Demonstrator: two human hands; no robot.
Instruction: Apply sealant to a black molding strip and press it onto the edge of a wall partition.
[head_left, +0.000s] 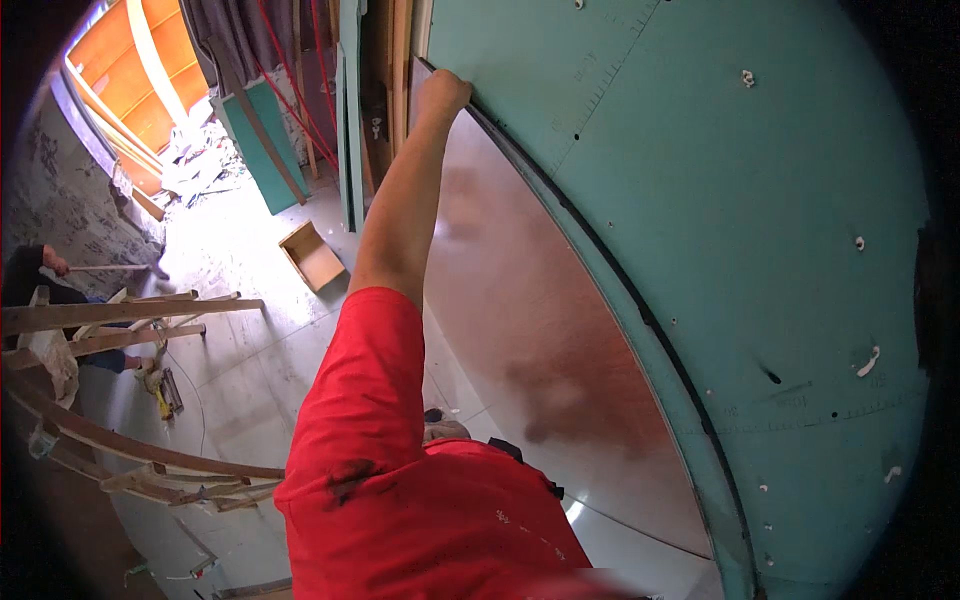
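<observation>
My left hand (443,92) is closed on the upper edge of a thin pale brownish board (520,290), where a long dark strip (646,318) starts; my fingertips are partly hidden. The board stands along a large green wall panel (800,190) with scattered white marks and holes. The dark strip runs down that panel, appearing curved in the fisheye view. Wooden studs (400,70) stand just left of my hand. My left arm in a red sleeve stretches upward across the view. My right hand is not visible.
A crouching person (30,275) holds a long handle at the left, behind wooden frames (130,310) and near a yellow tool (160,395). An open wooden box (312,255) lies on the tiled floor (240,370). Loose green boards (265,150), red cords and rubble stand toward the bright doorway.
</observation>
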